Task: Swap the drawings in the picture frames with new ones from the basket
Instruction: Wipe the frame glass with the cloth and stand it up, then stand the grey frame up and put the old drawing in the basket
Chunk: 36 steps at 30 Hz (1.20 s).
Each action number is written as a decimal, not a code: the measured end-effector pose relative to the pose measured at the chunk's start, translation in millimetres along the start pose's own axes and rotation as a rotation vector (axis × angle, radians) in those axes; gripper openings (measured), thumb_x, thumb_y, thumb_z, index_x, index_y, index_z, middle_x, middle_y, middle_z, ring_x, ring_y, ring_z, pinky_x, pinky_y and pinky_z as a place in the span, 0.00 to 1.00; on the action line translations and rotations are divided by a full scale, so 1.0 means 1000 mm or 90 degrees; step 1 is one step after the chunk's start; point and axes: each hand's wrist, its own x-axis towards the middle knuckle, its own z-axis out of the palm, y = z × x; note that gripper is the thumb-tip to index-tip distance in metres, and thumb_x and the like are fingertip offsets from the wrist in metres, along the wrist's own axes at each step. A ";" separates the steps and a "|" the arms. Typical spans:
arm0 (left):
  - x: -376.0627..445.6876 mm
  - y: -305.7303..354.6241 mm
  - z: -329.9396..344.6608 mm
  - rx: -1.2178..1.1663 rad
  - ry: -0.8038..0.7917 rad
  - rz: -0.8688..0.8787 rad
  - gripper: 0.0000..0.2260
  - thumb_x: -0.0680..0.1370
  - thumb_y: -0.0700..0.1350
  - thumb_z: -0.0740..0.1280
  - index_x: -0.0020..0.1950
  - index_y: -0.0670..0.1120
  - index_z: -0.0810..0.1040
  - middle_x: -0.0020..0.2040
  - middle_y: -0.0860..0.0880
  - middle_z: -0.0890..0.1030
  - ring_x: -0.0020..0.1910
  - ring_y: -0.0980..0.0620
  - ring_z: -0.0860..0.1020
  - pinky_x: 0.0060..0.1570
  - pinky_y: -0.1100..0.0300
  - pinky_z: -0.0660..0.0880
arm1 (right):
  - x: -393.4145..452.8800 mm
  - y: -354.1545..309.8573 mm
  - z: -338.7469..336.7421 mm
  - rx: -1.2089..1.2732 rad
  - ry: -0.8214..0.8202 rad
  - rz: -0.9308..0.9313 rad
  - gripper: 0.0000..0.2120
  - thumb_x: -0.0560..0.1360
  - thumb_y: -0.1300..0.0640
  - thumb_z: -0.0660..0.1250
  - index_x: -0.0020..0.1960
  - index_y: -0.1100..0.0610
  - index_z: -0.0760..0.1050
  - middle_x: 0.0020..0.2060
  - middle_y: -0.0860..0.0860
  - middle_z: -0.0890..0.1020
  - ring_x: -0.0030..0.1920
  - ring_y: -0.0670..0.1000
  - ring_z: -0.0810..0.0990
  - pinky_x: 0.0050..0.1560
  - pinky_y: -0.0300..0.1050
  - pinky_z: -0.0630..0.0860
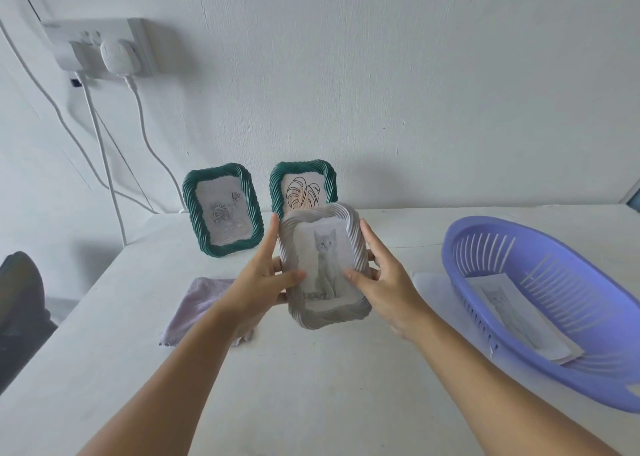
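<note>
Both hands gripping, arms reaching forward

The left hand (263, 275) and right hand (381, 275) are facing each other, thumbs pressing inward.

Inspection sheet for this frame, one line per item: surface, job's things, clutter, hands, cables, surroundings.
Surface: white table.
Job's things: white frame with a cat picture, held above the table; two green frames, rose frame and leaf frame, standing by the wall; purple basket at right, holding paper sheets.
Clutter: lilac cloth; dark object at left edge.
Hands: left hand and right hand grip the white frame's sides.
Cables: white cables hang from a wall socket.
Surroundings: white wall.
</note>
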 end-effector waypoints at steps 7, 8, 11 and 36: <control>0.001 0.003 0.000 -0.020 -0.039 0.004 0.47 0.80 0.29 0.66 0.77 0.74 0.49 0.58 0.32 0.79 0.56 0.40 0.81 0.58 0.32 0.77 | -0.002 0.000 -0.001 0.011 -0.009 0.005 0.40 0.80 0.66 0.68 0.76 0.29 0.57 0.67 0.30 0.76 0.65 0.39 0.78 0.62 0.38 0.77; 0.001 0.003 0.000 -0.019 -0.043 0.003 0.48 0.80 0.28 0.66 0.77 0.74 0.49 0.58 0.33 0.80 0.56 0.39 0.81 0.59 0.32 0.77 | -0.002 0.000 -0.001 0.012 -0.007 0.007 0.40 0.80 0.66 0.68 0.77 0.29 0.57 0.67 0.31 0.75 0.66 0.39 0.78 0.64 0.40 0.77; 0.003 0.005 0.001 -0.023 -0.043 0.004 0.48 0.79 0.27 0.65 0.77 0.74 0.50 0.61 0.31 0.78 0.58 0.39 0.81 0.58 0.33 0.78 | -0.002 0.000 -0.002 0.007 -0.002 0.009 0.40 0.80 0.65 0.68 0.78 0.31 0.56 0.69 0.33 0.75 0.67 0.41 0.77 0.67 0.46 0.76; 0.102 0.058 0.043 0.017 -0.110 0.091 0.46 0.80 0.27 0.61 0.77 0.74 0.51 0.65 0.48 0.80 0.58 0.45 0.83 0.53 0.44 0.82 | 0.060 -0.066 -0.074 -0.608 0.103 -0.014 0.53 0.77 0.42 0.69 0.78 0.39 0.26 0.47 0.45 0.80 0.47 0.50 0.75 0.69 0.60 0.64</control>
